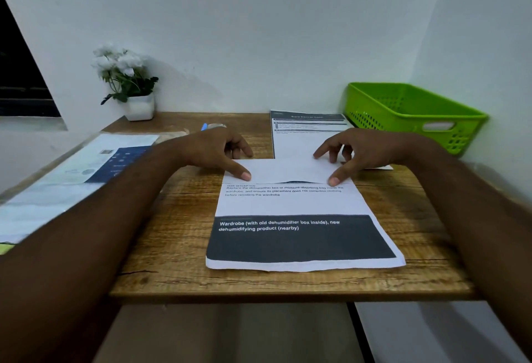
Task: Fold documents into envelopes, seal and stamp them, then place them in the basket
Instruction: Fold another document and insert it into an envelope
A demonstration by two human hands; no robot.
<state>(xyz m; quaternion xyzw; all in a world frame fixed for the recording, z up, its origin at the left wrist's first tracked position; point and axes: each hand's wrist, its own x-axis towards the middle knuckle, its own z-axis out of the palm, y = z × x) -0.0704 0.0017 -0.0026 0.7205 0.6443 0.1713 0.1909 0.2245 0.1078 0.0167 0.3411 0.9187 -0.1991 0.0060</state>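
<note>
Pressing a fold flat: both hands are on the top flap of the white printed paper document (299, 207), at centre of the brown wood-grain worktop (178, 247).

- 9 o'clock: glossy white sheet with a dark blue panel (86, 167), lying flat left of the worktop. The left forearm crosses its near corner.
- 10 o'clock: white flowers in a small white square pot (139, 106), upright at the far left corner, by the wall.
- 11 o'clock: small blue item (204, 126) just behind the left hand, too blurred to identify.
- Left hand (214, 151): thumb tip planted on the flap's free edge near its left corner, index straight along the flap's far edge. Fingers (244, 149) spread apart, pressing, not wrapped round anything.
- Document: top part folded toward the person, blank side up. The flap edge sits just above the text block, with a slight bulge between the two thumbs. Dark grey band with white text at the 6 o'clock end.
- 12 o'clock: second white printed sheet with grey header bars (302, 141), flat. Its near edge meets the flap; overlap unclear.
- Right hand (365, 149): mirrors the left, thumb tip on the flap edge near the right corner, index on the flap, others loosely bent. Fingers (319, 154) apart, pressing only.
- 2 o'clock: bright green perforated plastic basket (414, 121), at the far right corner by the wall, well apart from the document.
</note>
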